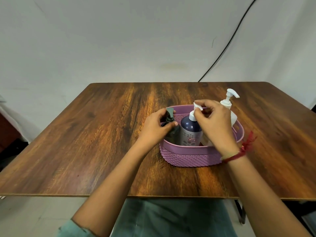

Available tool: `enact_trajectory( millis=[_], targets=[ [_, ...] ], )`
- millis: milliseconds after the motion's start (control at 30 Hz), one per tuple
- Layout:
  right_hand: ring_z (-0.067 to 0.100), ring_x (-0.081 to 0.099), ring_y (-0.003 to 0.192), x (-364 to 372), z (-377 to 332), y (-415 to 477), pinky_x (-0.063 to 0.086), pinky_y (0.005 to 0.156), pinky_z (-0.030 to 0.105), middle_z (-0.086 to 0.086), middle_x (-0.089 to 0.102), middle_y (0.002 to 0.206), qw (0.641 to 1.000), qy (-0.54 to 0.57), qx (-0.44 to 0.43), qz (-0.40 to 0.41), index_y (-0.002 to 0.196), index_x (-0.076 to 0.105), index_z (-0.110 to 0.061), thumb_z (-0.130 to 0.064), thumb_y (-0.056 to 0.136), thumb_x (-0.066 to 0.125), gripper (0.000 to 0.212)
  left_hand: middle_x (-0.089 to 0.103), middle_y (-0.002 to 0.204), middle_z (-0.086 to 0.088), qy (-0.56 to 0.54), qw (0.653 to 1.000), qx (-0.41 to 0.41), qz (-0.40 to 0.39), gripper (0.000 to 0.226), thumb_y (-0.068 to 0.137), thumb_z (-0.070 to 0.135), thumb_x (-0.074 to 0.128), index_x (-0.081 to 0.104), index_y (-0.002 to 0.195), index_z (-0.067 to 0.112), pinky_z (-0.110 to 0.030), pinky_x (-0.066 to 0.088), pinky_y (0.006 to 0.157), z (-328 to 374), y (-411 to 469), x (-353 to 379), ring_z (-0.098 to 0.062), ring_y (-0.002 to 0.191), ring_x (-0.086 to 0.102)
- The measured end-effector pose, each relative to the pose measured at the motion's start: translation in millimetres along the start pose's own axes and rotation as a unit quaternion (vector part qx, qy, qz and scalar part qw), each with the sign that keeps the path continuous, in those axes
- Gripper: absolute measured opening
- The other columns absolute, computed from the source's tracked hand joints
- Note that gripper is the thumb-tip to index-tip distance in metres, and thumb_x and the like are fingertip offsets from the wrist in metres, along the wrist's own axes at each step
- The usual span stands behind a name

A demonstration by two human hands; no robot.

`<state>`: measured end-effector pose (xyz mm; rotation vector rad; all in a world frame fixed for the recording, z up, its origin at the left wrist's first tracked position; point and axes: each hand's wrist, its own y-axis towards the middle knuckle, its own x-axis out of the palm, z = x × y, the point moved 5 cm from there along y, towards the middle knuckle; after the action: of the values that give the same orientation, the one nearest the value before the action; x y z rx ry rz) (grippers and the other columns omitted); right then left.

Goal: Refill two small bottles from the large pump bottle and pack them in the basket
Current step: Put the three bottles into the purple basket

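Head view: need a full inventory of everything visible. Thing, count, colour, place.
table: 1, brown wood grain, fills mid frame
basket: 1, purple, on the table, right of centre
dark pump bottle: 1, dark green, left end of the basket
navy bottle: 1, navy with a white pump, middle of the basket
white pump bottle: 1, white, basket's far right end, partly behind the right hand
cable: 1, black, along the wall behind the table
thread band: 1, red, on the right wrist
left hand: 1, grips the dark pump bottle's neck
right hand: 1, fingers pinch the navy bottle's pump head
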<state>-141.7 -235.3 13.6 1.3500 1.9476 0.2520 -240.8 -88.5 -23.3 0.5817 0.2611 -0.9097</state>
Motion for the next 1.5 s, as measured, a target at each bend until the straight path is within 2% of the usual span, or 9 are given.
enact_trajectory(
  millis=[200,333,433,533,667,800,1033,1233,1500],
  targets=[
    [0.006,0.059,0.100,-5.9,0.7,-7.0,0.046,0.076,0.009,-0.005,0.062,0.113,1.000,0.025,0.001,0.006,0.123,0.060,-0.022,-0.033,0.086,0.066,0.039,0.062,0.117,0.006,-0.011,1.000,0.000,0.011,0.044,0.082,0.024,0.072,0.056,0.123,0.019,-0.031,0.052,0.093,-1.9,-2.5,-2.3,-0.007,0.108,0.058],
    [0.007,0.057,0.098,-50.1,7.9,-24.3,0.049,0.081,0.019,-0.001,0.054,0.117,0.983,0.079,-0.032,0.161,0.119,0.056,-0.024,-0.029,0.088,0.065,0.033,0.045,0.130,0.014,-0.083,0.996,-0.029,0.022,0.068,0.072,0.039,0.076,0.041,0.130,0.034,-0.014,0.040,0.092,-8.5,-14.0,-8.6,0.006,0.113,0.047],
    [-0.006,0.052,0.087,-83.6,38.7,-31.2,0.043,0.078,0.011,0.009,0.052,0.113,0.967,0.072,-0.019,0.245,0.114,0.058,-0.020,-0.027,0.089,0.061,0.026,0.041,0.141,0.007,-0.187,0.972,-0.104,0.093,0.072,0.069,0.054,0.067,0.040,0.133,0.033,-0.025,0.038,0.102,-19.9,-27.3,-9.6,-0.006,0.125,0.042],
    [-0.009,0.051,0.087,-86.8,82.2,-25.7,0.041,0.079,0.006,0.012,0.053,0.123,0.972,0.090,0.093,0.196,0.113,0.059,-0.021,-0.037,0.088,0.060,0.030,0.043,0.137,0.002,-0.246,0.941,-0.177,0.150,0.063,0.087,0.053,0.055,0.039,0.139,0.021,-0.025,0.044,0.098,-22.1,-36.7,-1.1,-0.015,0.127,0.044],
    [0.012,0.055,0.110,-56.4,116.1,-24.1,0.046,0.097,0.034,-0.001,0.057,0.126,0.938,0.199,0.281,0.050,0.121,0.057,-0.021,-0.052,0.088,0.054,0.045,0.045,0.121,0.006,-0.242,0.938,-0.190,0.158,0.051,0.098,0.041,0.039,0.035,0.141,0.015,-0.001,0.042,0.062,-15.7,-35.0,15.8,0.002,0.097,0.050],
    [0.001,0.056,0.100,-32.4,111.2,-25.1,0.044,0.087,0.026,-0.016,0.055,0.119,0.897,0.303,0.319,-0.029,0.125,0.055,-0.029,-0.063,0.087,0.044,0.052,0.049,0.124,0.001,-0.275,0.927,-0.203,0.156,0.048,0.099,0.040,0.037,0.035,0.140,0.015,0.000,0.043,0.058,-14.1,-34.8,29.7,0.004,0.094,0.050],
    [0.016,0.061,0.108,-21.8,108.3,-27.5,0.046,0.096,0.037,-0.005,0.067,0.110,0.851,0.388,0.352,-0.047,0.103,0.063,-0.032,-0.058,0.093,0.035,0.039,0.058,0.125,-0.003,-0.308,0.897,-0.279,0.151,0.042,0.097,0.041,0.039,0.049,0.132,0.019,-0.039,0.045,0.100,-26.2,-33.1,36.0,-0.018,0.113,0.055],
    [0.019,0.052,0.121,-18.0,123.0,-26.4,0.038,0.107,0.044,-0.006,0.055,0.130,0.843,0.377,0.383,-0.033,0.136,0.044,-0.028,-0.070,0.088,0.028,0.065,0.062,0.121,-0.006,-0.333,0.888,-0.284,0.138,0.053,0.083,0.050,0.047,0.055,0.125,0.019,-0.041,0.048,0.097,-31.4,-32.2,37.2,-0.021,0.111,0.059],
    [0.020,0.057,0.105,-6.7,131.0,-23.4,0.044,0.094,0.040,-0.005,0.061,0.112,0.803,0.413,0.428,-0.036,0.114,0.057,-0.034,-0.067,0.089,0.029,0.050,0.071,0.104,-0.007,-0.386,0.861,-0.314,0.104,0.057,0.095,0.056,0.029,0.068,0.106,0.016,-0.041,0.049,0.094,-47.2,-26.0,47.8,-0.025,0.105,0.063]
  ],
)
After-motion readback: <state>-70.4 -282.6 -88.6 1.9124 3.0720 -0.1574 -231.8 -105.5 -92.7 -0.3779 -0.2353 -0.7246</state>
